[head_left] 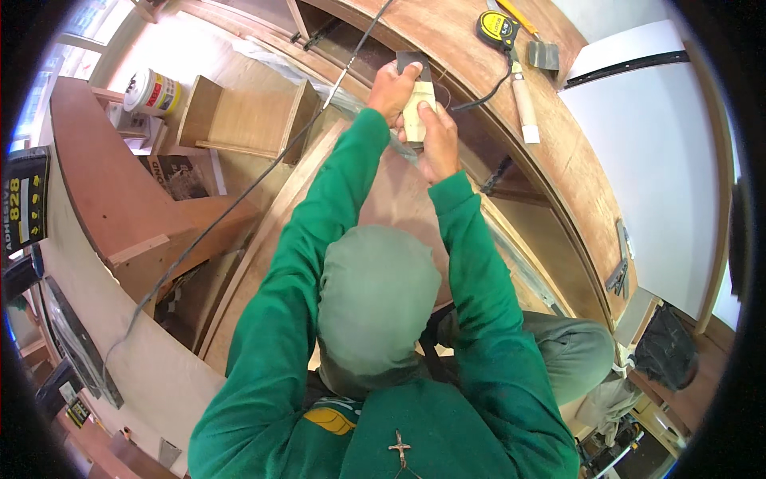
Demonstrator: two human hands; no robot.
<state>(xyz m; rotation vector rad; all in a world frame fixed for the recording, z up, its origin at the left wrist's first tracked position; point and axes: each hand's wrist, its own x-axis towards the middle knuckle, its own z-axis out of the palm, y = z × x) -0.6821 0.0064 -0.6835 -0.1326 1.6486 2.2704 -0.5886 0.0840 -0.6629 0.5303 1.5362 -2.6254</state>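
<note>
Both my hands are closed on a pale wooden block [414, 114] with a dark sheet, like sandpaper, folded over its far end. My left hand [388, 93] grips the block's left side, thumb near the dark end. From the right and nearer end, my right hand [439, 137] presses its thumb against the wood. The hands are held up over the edge of a long curved-looking plywood cabinet [570, 172], near its open compartments. Parts of the fingers behind the block are hidden.
On the plywood top lie a yellow-black tape measure [496, 30], a pencil [517, 14], a wood-handled tool [524, 105], a dark curled piece [544, 56] and a metal square [618, 259]. A black cable [239, 195] crosses leftward. An open wooden box [247, 120] and white bucket [152, 93] stand left.
</note>
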